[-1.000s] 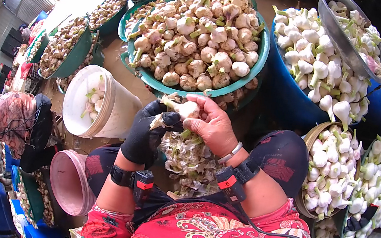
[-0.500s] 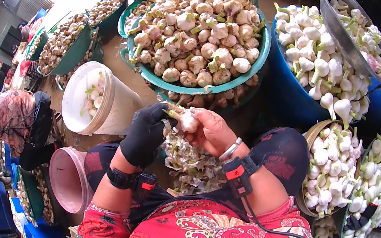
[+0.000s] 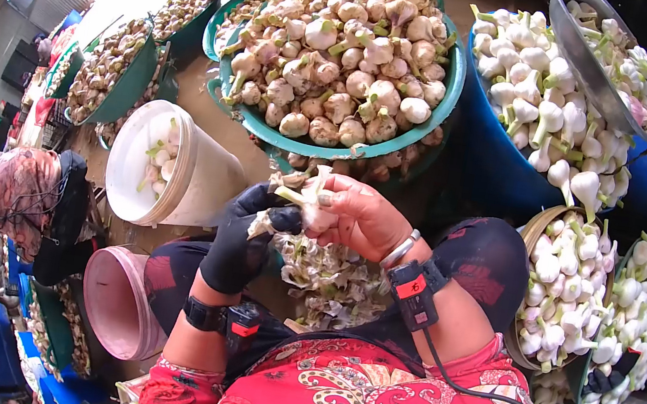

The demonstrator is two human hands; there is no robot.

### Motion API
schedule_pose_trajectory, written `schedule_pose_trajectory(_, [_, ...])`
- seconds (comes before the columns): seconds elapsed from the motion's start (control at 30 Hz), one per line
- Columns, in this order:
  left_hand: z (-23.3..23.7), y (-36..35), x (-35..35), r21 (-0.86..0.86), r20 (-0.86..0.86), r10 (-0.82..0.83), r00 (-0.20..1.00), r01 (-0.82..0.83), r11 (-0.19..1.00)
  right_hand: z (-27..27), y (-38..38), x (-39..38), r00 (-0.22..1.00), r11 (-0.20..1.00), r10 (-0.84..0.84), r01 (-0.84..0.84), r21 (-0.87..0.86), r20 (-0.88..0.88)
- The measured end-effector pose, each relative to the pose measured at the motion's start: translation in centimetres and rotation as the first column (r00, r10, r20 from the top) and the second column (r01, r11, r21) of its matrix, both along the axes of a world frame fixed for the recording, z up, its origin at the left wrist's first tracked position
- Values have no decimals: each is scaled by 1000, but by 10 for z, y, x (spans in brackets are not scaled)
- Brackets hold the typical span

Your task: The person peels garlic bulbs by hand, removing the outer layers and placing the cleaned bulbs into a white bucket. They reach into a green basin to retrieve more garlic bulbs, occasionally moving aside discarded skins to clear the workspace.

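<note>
Right hand: clamped round garlic bulb.
Left hand: gloved, pinching the bulb's loose skin.
Below: peelings pile.

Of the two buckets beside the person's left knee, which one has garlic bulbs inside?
The white bucket, the one nearer the teal basin: a few bulbs lie inside it. The pink bucket shows none.

The garlic bulb is sitting between both hands, held up off any surface. It is looking white and rounded, with papery outer skin coming loose in ragged flakes at its top and left side. Its short pale-green stem stub is pointing left, toward the black-gloved left hand, which is pinching it there. The bare right hand is cupping the bulb's right side, with the fingertips lying over it.
</note>
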State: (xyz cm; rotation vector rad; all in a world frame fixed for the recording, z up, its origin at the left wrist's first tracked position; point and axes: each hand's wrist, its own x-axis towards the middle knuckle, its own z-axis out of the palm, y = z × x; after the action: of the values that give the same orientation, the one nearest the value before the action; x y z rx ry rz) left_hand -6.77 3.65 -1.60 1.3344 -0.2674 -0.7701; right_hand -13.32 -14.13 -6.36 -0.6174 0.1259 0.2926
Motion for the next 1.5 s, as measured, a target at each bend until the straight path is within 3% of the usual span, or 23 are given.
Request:
schedule_pose_trajectory(0.2, [-1,-7,3,107,164,-44,986,27,994,-3,5,0,996,997,-49,45,-56,-69])
schedule_pose_trajectory(0.27, [-7,-5,6,171,251,-70,965,27,985,-15,11,6,967,941,-242,254,-225,81])
schedule_pose_trajectory(0.3, [-8,-4,9,172,379,-73,922,7,985,-5,16,8,917,855,-378,398,-331,126])
schedule_pose_trajectory(0.37, [-16,-3,23,107,649,-7,761,-82,991,3,9,8,613,90,-207,788,-609,763])
schedule_pose_trajectory(0.43, [-26,16,45,253,883,-126,453,-232,939,14,18,0,546,122,61,827,-549,836])
schedule_pose_trajectory(0.5, [-31,28,60,292,939,-226,261,-253,922,-3,32,-10,759,248,380,467,-849,529])
schedule_pose_trajectory(0.57, [-31,25,56,251,968,-237,83,-359,899,-22,27,-8,911,145,319,224,-964,260])
schedule_pose_trajectory(0.6, [-13,17,43,231,879,-98,467,-238,943,-16,22,-7,927,50,243,283,-958,287])
schedule_pose_trajectory(0.63, [-10,14,38,231,879,-99,467,-233,945,-16,15,1,829,92,179,521,-848,529])
schedule_pose_trajectory(0.67, [-9,12,32,99,560,100,823,-186,978,-13,11,5,869,275,39,466,-841,494])
schedule_pose_trajectory(0.7, [-8,11,28,-44,76,212,974,-209,977,-5,9,7,900,451,-89,418,-789,426])
schedule_pose_trajectory(0.97, [18,10,7,-27,161,56,985,-52,998,21,29,8,864,558,-227,493,-668,449])
schedule_pose_trajectory(1.03, [21,11,5,-29,199,50,979,-45,999,29,33,9,834,447,-228,548,-707,502])
schedule_pose_trajectory(1.07, [17,13,7,-48,188,67,980,-59,997,35,32,7,774,199,-129,632,-749,620])
schedule_pose_trajectory(1.17, [6,21,12,-122,128,133,983,-117,986,64,43,-1,554,-157,121,830,-535,824])
schedule_pose_trajectory(1.23, [-14,38,27,-288,105,175,979,-138,948,71,55,-13,521,-197,199,851,-486,830])
schedule_pose_trajectory(1.27, [-17,47,42,-448,-339,90,936,-245,860,59,58,-20,600,-209,213,799,-564,771])
schedule_pose_trajectory(1.3, [-21,52,42,-461,-333,97,938,-252,851,41,55,-25,674,-223,231,739,-636,702])
schedule_pose_trajectory(1.37, [-28,55,36,-320,318,255,913,-150,935,18,44,-27,838,-36,-97,537,-843,538])
schedule_pose_trajectory(1.4, [-11,56,30,-540,-139,174,975,-222,812,24,40,-23,860,43,-154,497,-866,486])
schedule_pose_trajectory(1.43, [-13,57,28,-541,-147,174,974,-226,810,32,38,-20,906,131,-137,417,-899,400])
schedule_pose_trajectory(1.47, [-16,58,26,-270,410,267,872,-163,949,32,40,-15,900,269,-169,435,-859,402])
schedule_pose_trajectory(1.5, [-17,57,26,17,845,121,522,-253,967,33,46,-8,892,394,-200,452,-800,405])
